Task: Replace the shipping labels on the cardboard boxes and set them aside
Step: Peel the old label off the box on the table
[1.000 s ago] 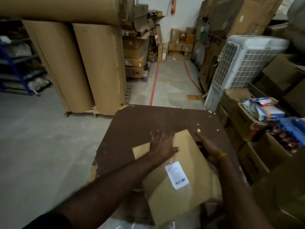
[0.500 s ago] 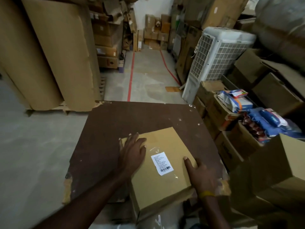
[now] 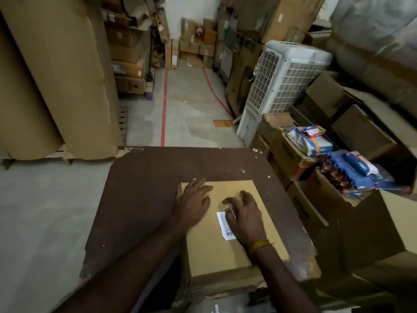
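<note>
A flat cardboard box (image 3: 216, 251) lies on the dark brown tabletop (image 3: 146, 188), hanging slightly over the near edge. A white shipping label (image 3: 224, 224) with a barcode is stuck on its top face. My left hand (image 3: 193, 202) rests flat on the box's far left corner. My right hand (image 3: 244, 219) covers most of the label, its fingers curled and picking at the label's upper edge, where clear tape glints.
A white air cooler (image 3: 282, 82) stands at the right behind open cartons holding blue and white packets (image 3: 316, 143). A large carton (image 3: 388, 222) sits close on the right. Tall cardboard rolls (image 3: 67, 75) stand on the left. Grey floor with red lines lies ahead.
The box has slid flat onto the table. My right hand moved from the box's right edge onto the label and curled its fingers. My left hand stayed on the far left corner.
</note>
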### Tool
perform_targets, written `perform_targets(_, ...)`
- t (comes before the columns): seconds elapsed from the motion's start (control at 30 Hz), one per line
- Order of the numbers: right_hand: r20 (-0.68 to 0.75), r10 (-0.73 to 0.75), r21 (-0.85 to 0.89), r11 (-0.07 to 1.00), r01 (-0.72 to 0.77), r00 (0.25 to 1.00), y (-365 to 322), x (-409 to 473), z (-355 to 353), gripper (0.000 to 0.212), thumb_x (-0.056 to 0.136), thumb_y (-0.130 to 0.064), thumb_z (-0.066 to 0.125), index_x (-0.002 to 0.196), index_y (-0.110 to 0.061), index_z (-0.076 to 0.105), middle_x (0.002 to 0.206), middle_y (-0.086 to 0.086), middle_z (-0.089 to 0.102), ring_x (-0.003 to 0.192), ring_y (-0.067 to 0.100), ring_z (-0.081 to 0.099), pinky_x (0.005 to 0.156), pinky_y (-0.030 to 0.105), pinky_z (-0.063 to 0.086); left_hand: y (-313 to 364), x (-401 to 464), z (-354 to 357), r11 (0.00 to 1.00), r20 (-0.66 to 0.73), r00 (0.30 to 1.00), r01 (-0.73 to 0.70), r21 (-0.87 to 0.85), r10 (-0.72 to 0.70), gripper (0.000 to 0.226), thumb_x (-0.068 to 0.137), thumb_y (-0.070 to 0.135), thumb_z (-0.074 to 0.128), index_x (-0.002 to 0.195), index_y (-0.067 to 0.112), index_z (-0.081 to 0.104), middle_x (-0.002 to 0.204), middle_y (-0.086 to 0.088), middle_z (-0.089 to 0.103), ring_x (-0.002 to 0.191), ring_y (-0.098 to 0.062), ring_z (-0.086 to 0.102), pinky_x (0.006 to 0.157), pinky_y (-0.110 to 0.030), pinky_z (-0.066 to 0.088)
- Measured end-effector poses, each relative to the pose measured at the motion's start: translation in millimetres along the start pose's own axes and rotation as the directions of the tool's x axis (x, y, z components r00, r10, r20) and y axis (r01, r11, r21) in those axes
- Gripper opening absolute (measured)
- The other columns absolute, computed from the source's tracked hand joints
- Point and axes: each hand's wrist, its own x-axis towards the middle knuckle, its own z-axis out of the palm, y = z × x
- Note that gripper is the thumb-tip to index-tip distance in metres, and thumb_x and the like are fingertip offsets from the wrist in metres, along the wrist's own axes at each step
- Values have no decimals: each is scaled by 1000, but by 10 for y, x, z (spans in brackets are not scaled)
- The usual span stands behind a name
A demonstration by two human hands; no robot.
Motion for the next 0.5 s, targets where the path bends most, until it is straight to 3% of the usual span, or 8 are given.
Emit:
perform_targets(0.13,94,73,-64,996,-67,993,-55,27,46,50,88,-49,30,134,-46,48,162,12,22,146,32,28,113,43,30,-48,21,24,1000,-6,1000,-8,3,8,42,101,40,43,143,39,45,160,14,28,151,-12,15,122,-52,7)
perform_targets(0.23,126,99,-89,992,-88,987,-78,21,38,48,94,-45,35,141,-48,45,165,10,15,149,32,23,117,41,23,-56,22,32,1000,-15,1000,-9,24,9,43,99,46,45,142,40,45,160,13,28,151,-12,14,121,-52,7)
perform_targets(0.3,130,91,-99,992,-78,987,-65,20,37,45,99,-40,41,143,-50,42,167,8,11,150,30,21,119,40,20,-45,23,32,999,11,1000,0,34,-1,54,94,62,46,143,41,43,161,13,25,152,-13,11,120,-53,5)
perform_targets(0.4,111,85,-98,992,-74,990,-46,18,53,47,97,-47,41,143,-49,41,167,7,7,143,31,33,115,41,29,-25,26,39,999,54,998,9,43,-11,73,81,81,45,144,45,37,162,14,20,152,-13,8,120,-55,4)
perform_targets(0.5,41,115,-49,992,-113,993,-31,13,65,47,89,-53,45,134,-39,48,165,7,15,121,33,55,95,40,45,-10,35,37,998,54,998,17,59,-20,72,82,79,44,144,45,36,162,13,20,152,-14,9,119,-57,11)
